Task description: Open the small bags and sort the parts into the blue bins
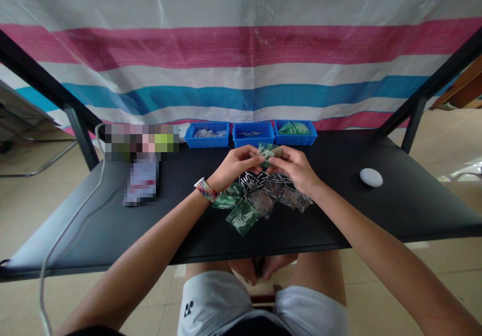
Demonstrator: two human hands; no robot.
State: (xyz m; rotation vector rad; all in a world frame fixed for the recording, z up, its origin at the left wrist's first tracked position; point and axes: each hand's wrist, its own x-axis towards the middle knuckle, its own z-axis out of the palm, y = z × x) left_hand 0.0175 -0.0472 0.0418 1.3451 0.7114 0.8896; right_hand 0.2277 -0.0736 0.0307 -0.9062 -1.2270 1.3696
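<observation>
Both my left hand [244,161] and my right hand [291,164] pinch a small green plastic bag [266,151] between them, one at each side. Pale pieces show inside the bag, which is held above the table. Below the hands lies a heap of loose metal pins [251,183]. Around the heap are clear bags [262,203] with small parts in them. Nearer to me are green bags [243,216] holding white pieces. The fingertips partly hide the held bag's edges.
Three blue bins line the back: a left bin [207,144] with clear bags, a middle bin [253,142] with metal pins, a right bin [296,139] with green bags. A white oval object [371,177] lies right on the black table [339,215]; a cable [71,220] crosses its left side.
</observation>
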